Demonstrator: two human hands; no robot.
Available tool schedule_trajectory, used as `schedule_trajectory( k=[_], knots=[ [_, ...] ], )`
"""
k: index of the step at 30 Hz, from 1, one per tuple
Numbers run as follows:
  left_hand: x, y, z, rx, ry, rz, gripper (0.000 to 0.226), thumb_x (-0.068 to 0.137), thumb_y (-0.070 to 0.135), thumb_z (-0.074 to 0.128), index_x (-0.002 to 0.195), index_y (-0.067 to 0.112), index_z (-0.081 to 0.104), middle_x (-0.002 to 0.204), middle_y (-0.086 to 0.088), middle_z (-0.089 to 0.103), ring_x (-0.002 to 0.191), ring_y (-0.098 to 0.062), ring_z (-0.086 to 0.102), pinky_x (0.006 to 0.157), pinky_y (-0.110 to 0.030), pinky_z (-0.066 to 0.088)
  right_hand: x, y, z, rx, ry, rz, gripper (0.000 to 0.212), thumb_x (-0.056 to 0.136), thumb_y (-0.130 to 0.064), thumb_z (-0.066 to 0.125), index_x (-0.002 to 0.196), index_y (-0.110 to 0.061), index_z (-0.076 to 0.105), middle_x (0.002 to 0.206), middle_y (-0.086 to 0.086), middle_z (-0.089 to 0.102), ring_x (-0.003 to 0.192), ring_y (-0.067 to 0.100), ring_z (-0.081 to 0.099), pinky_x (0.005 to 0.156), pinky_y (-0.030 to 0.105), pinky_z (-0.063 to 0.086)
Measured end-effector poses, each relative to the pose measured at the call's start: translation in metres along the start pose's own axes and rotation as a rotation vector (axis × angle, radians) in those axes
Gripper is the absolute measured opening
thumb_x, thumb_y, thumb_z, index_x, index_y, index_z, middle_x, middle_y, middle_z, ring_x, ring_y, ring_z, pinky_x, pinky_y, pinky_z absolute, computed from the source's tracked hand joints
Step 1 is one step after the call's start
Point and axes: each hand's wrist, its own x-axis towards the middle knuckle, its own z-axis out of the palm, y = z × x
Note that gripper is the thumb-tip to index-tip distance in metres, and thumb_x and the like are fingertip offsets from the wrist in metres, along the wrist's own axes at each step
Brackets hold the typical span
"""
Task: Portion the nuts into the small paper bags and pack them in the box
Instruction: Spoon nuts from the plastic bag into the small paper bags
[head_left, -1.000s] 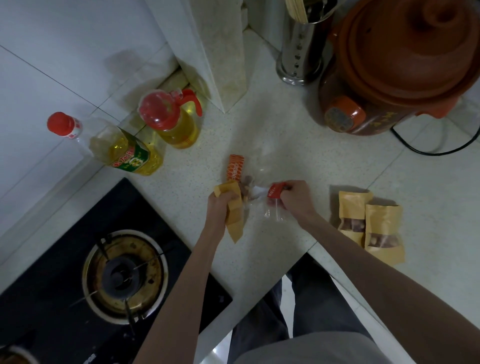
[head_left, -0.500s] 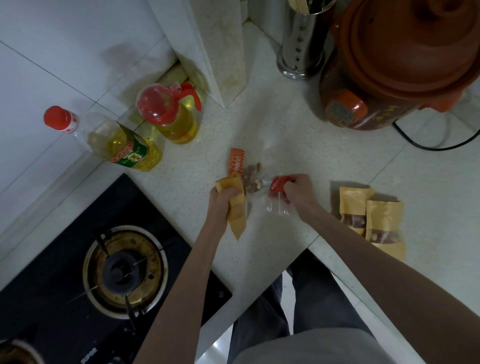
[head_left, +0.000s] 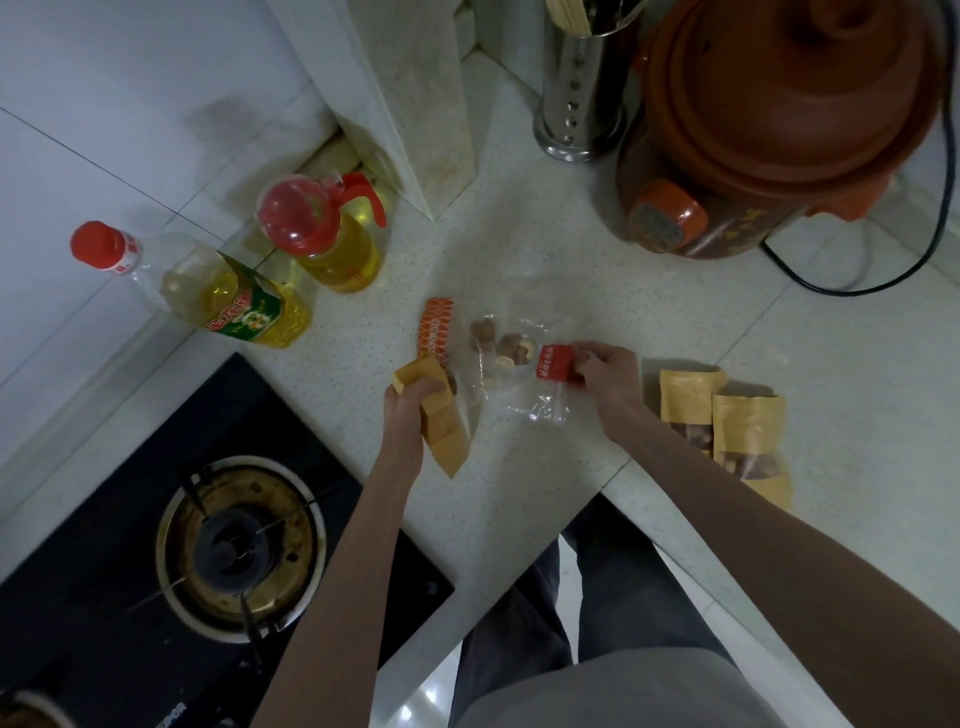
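Black gas hob (head_left: 156, 545) sits nearest you on the left, one burner ring in view. Past it, speckled pale tabletop (head_left: 519, 493).

Your left hand (head_left: 410, 410) is closed in a fist around a kraft paper bag (head_left: 441, 436), mouth end up near your thumb, bottom end angled down toward you. Your right hand (head_left: 608, 374) pinches the red label end (head_left: 553, 362) of a clear plastic bag (head_left: 519, 374). That bag stretches between your two hands, with the nuts (head_left: 511, 348) bunched in the part further from you. An orange patterned strip (head_left: 436, 330) shows at its left edge, just beyond the kraft bag; can't tell if the two touch.

Right of your right hand: two more kraft bags (head_left: 727, 426) lie flat on the tabletop, overlapping, nuts visible through their windows. No box visible from this view.

Further back, left: two oil bottles, one with a small red cap (head_left: 223, 296), one with a red handle lid (head_left: 327, 234), near the wall. Far right: brown clay cooker (head_left: 779, 119) with black cord (head_left: 883, 275), steel utensil holder (head_left: 582, 88) just beside it.
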Motion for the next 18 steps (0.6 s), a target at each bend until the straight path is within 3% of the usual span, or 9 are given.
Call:
schedule_trajectory(
  k=[4, 8, 12, 16, 18],
  knots=[
    [0.001, 0.0, -0.005, 0.014, 0.007, 0.007, 0.018, 0.081, 0.007, 0.06, 0.097, 0.014, 0.067, 0.078, 0.001, 0.07, 0.073, -0.015, 0.068, 0.072, -0.038, 0.054, -0.005, -0.001, -0.019, 0.14, -0.026, -0.011, 0.011, 0.085, -0.005, 0.064, 0.082, -0.013, 0.072, 0.078, 0.006, 0.072, 0.07, 0.016, 0.07, 0.061, 0.023, 0.057],
    [0.0, 0.002, -0.007, 0.023, 0.021, -0.004, 0.02, 0.082, 0.007, 0.06, 0.1, 0.015, 0.066, 0.08, 0.001, 0.07, 0.077, -0.018, 0.066, 0.074, -0.039, 0.054, -0.008, 0.001, -0.039, 0.141, 0.019, -0.012, 0.017, 0.092, -0.004, 0.054, 0.102, -0.003, 0.067, 0.079, 0.011, 0.07, 0.067, 0.017, 0.07, 0.058, 0.022, 0.056],
    [0.003, 0.003, -0.009, 0.01, 0.08, -0.047, 0.037, 0.08, 0.008, 0.061, 0.117, 0.007, 0.06, 0.094, -0.008, 0.064, 0.087, -0.026, 0.061, 0.078, -0.043, 0.052, -0.01, 0.001, -0.052, 0.191, 0.077, 0.029, 0.016, 0.093, -0.004, 0.053, 0.103, 0.0, 0.065, 0.074, 0.011, 0.067, 0.053, 0.009, 0.068, 0.051, 0.018, 0.054],
    [0.003, 0.006, -0.01, 0.052, 0.049, -0.037, 0.025, 0.08, 0.009, 0.061, 0.105, 0.012, 0.064, 0.09, -0.006, 0.064, 0.087, -0.026, 0.06, 0.078, -0.043, 0.052, -0.011, -0.002, -0.065, 0.228, 0.134, 0.04, 0.017, 0.092, 0.0, 0.052, 0.103, 0.005, 0.064, 0.07, 0.012, 0.066, 0.048, 0.009, 0.066, 0.047, 0.018, 0.053],
    [0.003, 0.008, -0.01, 0.074, 0.043, -0.041, 0.032, 0.081, 0.008, 0.061, 0.112, 0.01, 0.062, 0.096, -0.008, 0.064, 0.092, -0.028, 0.06, 0.085, -0.047, 0.05, -0.014, -0.004, -0.074, 0.246, 0.149, 0.041, 0.017, 0.092, 0.0, 0.052, 0.103, 0.006, 0.065, 0.071, 0.013, 0.065, 0.049, 0.01, 0.066, 0.048, 0.019, 0.054]
  ],
)
